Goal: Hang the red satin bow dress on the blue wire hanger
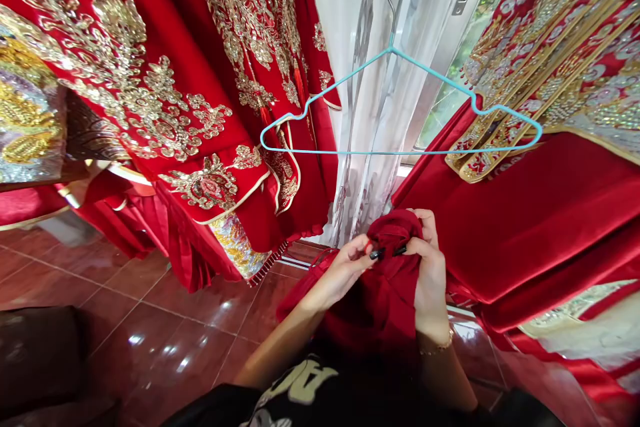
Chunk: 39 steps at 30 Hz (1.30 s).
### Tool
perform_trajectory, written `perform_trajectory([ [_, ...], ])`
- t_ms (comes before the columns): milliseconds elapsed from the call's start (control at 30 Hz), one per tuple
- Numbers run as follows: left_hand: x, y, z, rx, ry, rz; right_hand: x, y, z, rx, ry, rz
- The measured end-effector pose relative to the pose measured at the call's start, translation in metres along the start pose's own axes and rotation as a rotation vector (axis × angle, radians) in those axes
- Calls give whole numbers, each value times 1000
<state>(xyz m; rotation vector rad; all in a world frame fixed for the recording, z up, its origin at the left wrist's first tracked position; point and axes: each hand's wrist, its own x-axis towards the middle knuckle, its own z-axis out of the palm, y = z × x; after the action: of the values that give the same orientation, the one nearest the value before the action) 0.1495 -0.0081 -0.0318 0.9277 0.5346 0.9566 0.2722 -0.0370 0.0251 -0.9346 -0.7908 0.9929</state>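
my left hand (345, 271) and right hand (431, 273) are both closed, pinching a bunched red cloth (385, 303) at lower centre of the frame; plain, dark, crumpled, its length hangs downward; above, a thin blue hanger (400, 153) lies left-to-right.

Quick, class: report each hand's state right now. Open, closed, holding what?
Left hand: closed, pinching the red cloth.
Right hand: closed, gripping the bunched top of the same red cloth.
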Motion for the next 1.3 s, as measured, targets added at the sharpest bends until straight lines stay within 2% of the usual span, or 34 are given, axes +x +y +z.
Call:
perform_trajectory([
  [67,-5,2,-3,-1,62,100,3,-1,-7,8,73,-16],
  [100,-8,5,-5,33,53,112,5,-1,-11,11,114,-32],
  [200,-15,16,-12,159,-17,12,15,1,-26,-20,235,-122],
  [333,-17,38,-15,78,90,-67,30,2,-46,-122,383,-296],
  [400,-14,47,-14,0,105,-86,35,-1,-57,-205,387,-363],
  [500,-9,54,-10,-43,86,-48,36,-10,-72,-549,316,-434],
  [567,-4,55,-4,-31,42,-13,32,-16,-77,-808,287,-514],
  [600,-2,55,-1,-18,6,-8,29,-17,-77,-864,228,-542],
  [633,0,55,2,-4,-28,-7,25,-16,-76,-858,119,-539],
  [700,3,56,10,22,-64,5,18,-9,-68,-736,-186,-428],
  [733,5,57,13,37,-69,14,16,-3,-63,-668,-304,-350],
  [767,5,58,16,51,-65,27,14,4,-57,-616,-364,-286],
  [800,6,60,18,64,-57,42,13,12,-52,-583,-359,-252],
  [933,3,68,21,132,-35,85,9,40,-33,-540,-152,-309],
  [1000,0,70,20,188,-26,116,6,49,-27,-544,-147,-346],
  [1133,-8,76,13,243,-5,144,8,52,-27,-493,-291,-315],
  [1300,-14,83,-4,261,57,121,22,26,-41,-458,-597,-190],
])
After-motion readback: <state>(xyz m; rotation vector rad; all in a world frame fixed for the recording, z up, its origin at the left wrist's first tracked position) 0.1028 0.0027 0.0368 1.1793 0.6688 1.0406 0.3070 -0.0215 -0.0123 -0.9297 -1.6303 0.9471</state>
